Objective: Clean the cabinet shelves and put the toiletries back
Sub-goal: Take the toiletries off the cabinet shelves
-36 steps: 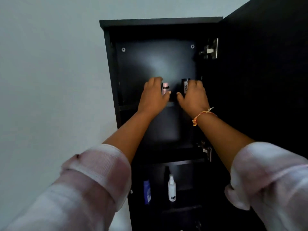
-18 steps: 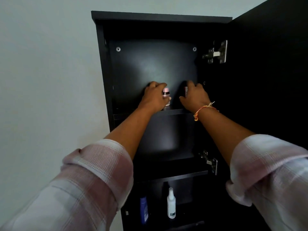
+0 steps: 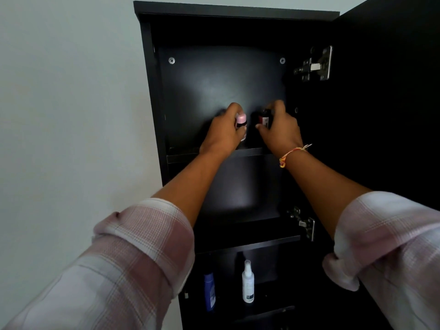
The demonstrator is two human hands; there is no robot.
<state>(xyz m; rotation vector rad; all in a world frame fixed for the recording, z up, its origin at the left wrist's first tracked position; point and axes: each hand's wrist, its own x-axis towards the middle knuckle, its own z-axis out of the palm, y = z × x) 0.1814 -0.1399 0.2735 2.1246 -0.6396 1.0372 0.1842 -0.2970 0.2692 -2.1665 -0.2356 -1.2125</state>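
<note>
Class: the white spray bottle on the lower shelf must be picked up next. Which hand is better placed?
Neither is free: left hand grips the pink-capped bottle, right hand the dark bottle. Marginally the left; the white spray bottle stands below it.

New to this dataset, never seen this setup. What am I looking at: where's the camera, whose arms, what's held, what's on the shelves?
No machine here: a person wears one camera on the head, so you see their own two arms reaching into an open black cabinet. The left hand grips a small pink-capped bottle; the right hand grips a small dark container with red on it, both just above the upper shelf. Lower down stand a blue bottle and a white spray bottle.
</note>
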